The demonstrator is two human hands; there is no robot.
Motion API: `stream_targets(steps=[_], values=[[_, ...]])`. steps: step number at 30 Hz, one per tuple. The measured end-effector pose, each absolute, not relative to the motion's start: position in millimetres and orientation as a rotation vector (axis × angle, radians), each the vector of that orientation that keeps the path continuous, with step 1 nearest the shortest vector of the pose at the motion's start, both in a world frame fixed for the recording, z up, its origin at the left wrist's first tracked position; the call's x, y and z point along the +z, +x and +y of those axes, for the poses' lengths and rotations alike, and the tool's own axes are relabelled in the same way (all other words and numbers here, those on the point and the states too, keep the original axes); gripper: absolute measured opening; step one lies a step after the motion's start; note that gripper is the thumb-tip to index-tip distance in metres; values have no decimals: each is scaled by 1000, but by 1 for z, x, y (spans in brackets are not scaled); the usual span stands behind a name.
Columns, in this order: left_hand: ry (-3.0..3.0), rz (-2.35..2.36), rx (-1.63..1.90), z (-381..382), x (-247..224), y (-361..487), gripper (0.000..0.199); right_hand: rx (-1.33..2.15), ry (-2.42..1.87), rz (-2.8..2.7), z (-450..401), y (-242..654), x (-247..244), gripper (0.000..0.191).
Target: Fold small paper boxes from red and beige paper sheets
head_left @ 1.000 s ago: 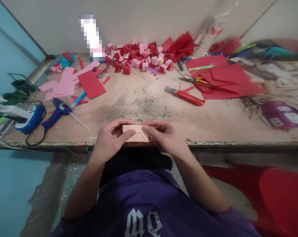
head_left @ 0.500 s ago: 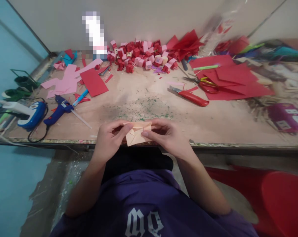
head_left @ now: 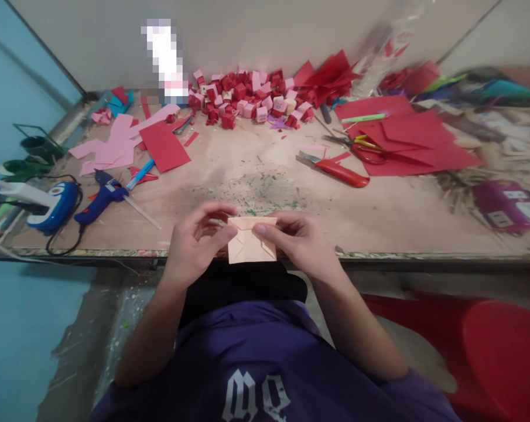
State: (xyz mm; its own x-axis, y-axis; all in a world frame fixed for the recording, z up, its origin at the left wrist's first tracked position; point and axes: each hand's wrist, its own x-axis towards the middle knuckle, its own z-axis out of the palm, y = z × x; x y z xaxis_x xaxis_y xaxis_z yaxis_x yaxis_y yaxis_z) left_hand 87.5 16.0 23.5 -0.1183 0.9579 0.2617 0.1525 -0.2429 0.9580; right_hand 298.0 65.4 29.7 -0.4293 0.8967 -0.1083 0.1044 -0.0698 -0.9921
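A small cream folded paper (head_left: 251,249) with diagonal crease lines is held up over the table's front edge. My right hand (head_left: 302,240) pinches it from the right, thumb on the front face and fingers tucked behind. At its upper left corner rests the thumb of my left hand (head_left: 192,243). The left index finger is curved above the paper's top edge, and the other left fingertips are partly hidden behind it.
Green scraps (head_left: 269,190) dot the wooden table. To the left lie a blue glue gun (head_left: 100,202) and a red card (head_left: 164,146); to the right, red-handled pliers (head_left: 341,173), scissors (head_left: 365,149) and red paper sheets (head_left: 414,140). Small paper cubes (head_left: 247,99) pile up behind.
The paper has been turned flatter and squarer to me and sits slightly right. My left fingers have loosened and lifted at its left edge; my right thumb has shifted up.
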Motion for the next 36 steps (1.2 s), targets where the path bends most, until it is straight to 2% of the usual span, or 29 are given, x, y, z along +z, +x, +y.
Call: stream_targets(steps=[3,7,11,21,27,32,36], values=[[1544,1141,1467,13,23,81,32,1576,-1111,-1492,65,298,29,40],[1665,1093,1176,7,27,76,25,1595,-1123,-1399,64,298,31,39],[1610,1106,1137,8,28,79,18,1630,-1097,-1338,64,297,34,36],[1585,1145,1307,14,25,87,6,1458,-1084,-1448,65,297,32,33],[1520,1221,1412,16,24,89,8,1449,-1033,-1446,66,296,31,29],[1399,1311,1619,19,17,90,5,1482,-899,-1294,64,296,29,41],[1361,1356,1681,21,16,91,9,1520,-792,-1373,61,301,28,42]])
